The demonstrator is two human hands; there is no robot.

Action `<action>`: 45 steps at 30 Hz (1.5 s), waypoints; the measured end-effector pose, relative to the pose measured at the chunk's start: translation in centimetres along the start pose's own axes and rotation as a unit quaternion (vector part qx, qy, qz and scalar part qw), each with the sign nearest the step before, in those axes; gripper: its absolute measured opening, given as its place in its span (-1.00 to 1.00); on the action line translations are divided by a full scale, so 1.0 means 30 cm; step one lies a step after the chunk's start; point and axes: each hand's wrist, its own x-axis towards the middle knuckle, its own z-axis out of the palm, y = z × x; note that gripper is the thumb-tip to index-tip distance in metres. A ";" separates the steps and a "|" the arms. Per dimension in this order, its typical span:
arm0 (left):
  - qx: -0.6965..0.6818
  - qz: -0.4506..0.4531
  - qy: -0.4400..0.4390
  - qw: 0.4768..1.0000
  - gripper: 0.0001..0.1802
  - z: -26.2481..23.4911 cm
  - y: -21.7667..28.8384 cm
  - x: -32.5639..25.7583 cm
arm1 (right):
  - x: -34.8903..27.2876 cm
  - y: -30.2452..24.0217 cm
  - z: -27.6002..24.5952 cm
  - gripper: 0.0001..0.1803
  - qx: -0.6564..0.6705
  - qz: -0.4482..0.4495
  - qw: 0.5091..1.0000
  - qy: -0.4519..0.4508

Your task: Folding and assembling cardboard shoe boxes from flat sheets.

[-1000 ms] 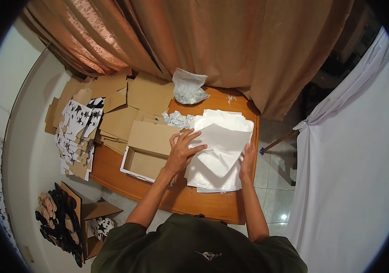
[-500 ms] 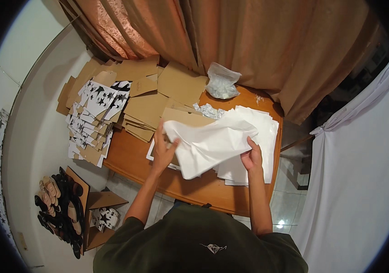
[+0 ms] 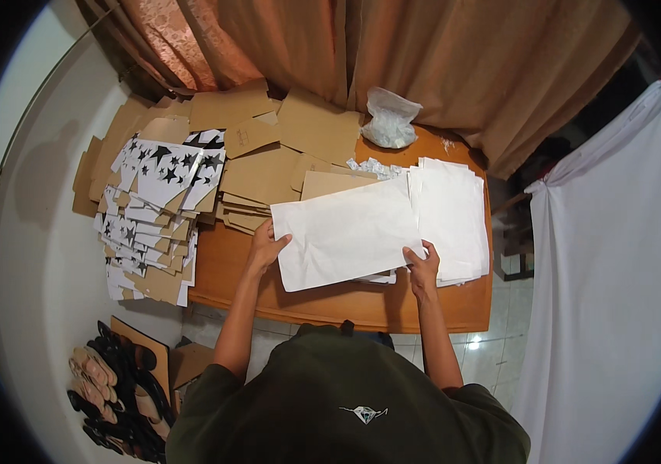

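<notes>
Large white paper sheet [image 3: 350, 232] held flat above wooden table [image 3: 423, 309], centre of view. Left hand [image 3: 266, 247] at 9 o'clock edge of sheet, fingers closed on it. Right hand [image 3: 423, 267] at 4 o'clock corner, pinching it. Stack of white sheets [image 3: 450, 216] at 3 o'clock, partly under held sheet. Brown cardboard blanks [image 3: 269, 170] at 11 o'clock. Star-printed flat boxes [image 3: 156, 209] at 9 o'clock. Clear plastic bag [image 3: 390, 124] at 12 o'clock.
</notes>
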 end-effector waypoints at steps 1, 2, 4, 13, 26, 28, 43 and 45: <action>0.049 0.018 -0.018 0.998 -0.50 -0.012 -0.010 0.023 | -0.018 0.025 0.010 -0.48 -0.037 -0.023 0.999 0.018; 0.050 0.016 -0.026 0.998 -0.50 -0.019 -0.023 0.038 | -0.032 0.045 0.018 -0.49 -0.075 -0.045 0.996 0.035; 0.142 0.036 -0.010 0.989 -0.50 -0.012 -0.044 0.073 | -0.060 0.079 0.016 -0.47 -0.088 -0.015 0.994 0.062; 0.429 0.213 0.109 0.871 -0.41 0.082 0.078 0.010 | -0.248 0.017 0.163 -0.27 -0.590 -0.294 0.737 0.149; 0.605 0.239 -0.193 0.734 -0.37 0.237 0.024 0.025 | -0.015 0.095 0.309 -0.46 -0.750 -0.303 0.559 -0.184; 0.620 0.227 -0.214 0.720 -0.31 0.241 -0.006 0.040 | -0.011 0.110 0.308 -0.45 -0.751 -0.295 0.562 -0.182; 0.636 0.119 -0.293 0.703 0.05 0.304 -0.248 0.155 | 0.121 0.308 0.269 -0.33 -0.778 -0.203 0.547 -0.233; 0.663 0.079 -0.303 0.680 0.06 0.323 -0.254 0.161 | 0.129 0.325 0.263 -0.32 -0.779 -0.204 0.541 -0.243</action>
